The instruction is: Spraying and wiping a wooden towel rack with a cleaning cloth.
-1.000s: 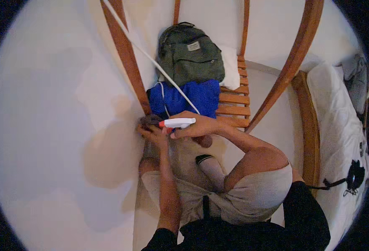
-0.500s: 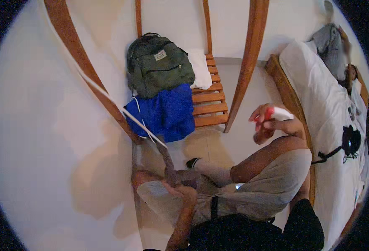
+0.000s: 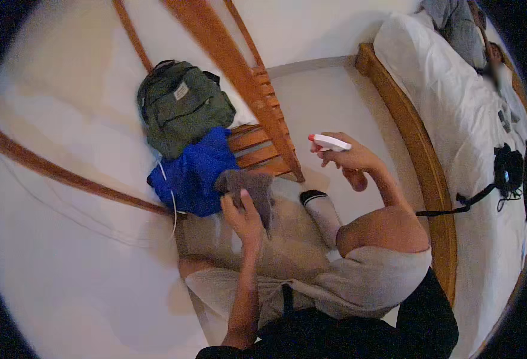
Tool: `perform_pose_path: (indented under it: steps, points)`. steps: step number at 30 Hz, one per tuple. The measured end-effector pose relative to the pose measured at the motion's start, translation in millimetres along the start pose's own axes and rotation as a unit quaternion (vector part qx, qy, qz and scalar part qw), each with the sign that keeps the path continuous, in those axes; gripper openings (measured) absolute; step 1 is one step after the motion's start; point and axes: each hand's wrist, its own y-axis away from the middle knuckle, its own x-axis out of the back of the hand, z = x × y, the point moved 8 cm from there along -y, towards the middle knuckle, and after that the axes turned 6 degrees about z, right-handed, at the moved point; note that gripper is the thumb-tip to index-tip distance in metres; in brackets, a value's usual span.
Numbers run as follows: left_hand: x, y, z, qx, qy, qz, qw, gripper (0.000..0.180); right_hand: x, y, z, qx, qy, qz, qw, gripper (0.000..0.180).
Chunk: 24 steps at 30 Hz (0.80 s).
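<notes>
My left hand grips a grey-brown cloth, which hangs in front of a blue cloth bag or garment. To the right, my right hand is raised and closed around a spray bottle, its white trigger head tipped with a red nozzle that points left. The bottle's body is mostly hidden by my fingers. Nearest to the cloth are the blue fabric and the lower end of a wooden post.
A green backpack sits on a slatted wooden seat. Another wooden bar and a thin white cord lie left. At right stands a wood-framed bed with white bedding, a black strapped device and grey clothing.
My left hand has risen and moved forward with the cloth, away from my lap. My right hand has shifted left and up with the spray bottle. The whole view has turned.
</notes>
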Motion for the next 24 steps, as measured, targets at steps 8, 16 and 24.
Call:
perform_pose_path:
  steps: [8, 16, 24]
  points:
    - [-146, -13, -54, -0.223, -0.108, -0.230, 0.941, 0.035, -8, -51, 44, 0.098, -0.109, 0.011, 0.989, 0.029]
    - [-216, 14, 2, -0.332, -0.085, -0.425, 0.838, 0.062, -9, -79, 105, 0.122, -0.207, 0.042, 0.970, 0.032]
    - [-167, -2, -25, -0.287, -0.110, -0.442, 0.842, 0.042, 2, -63, 84, 0.102, -0.169, 0.034, 0.980, 0.020]
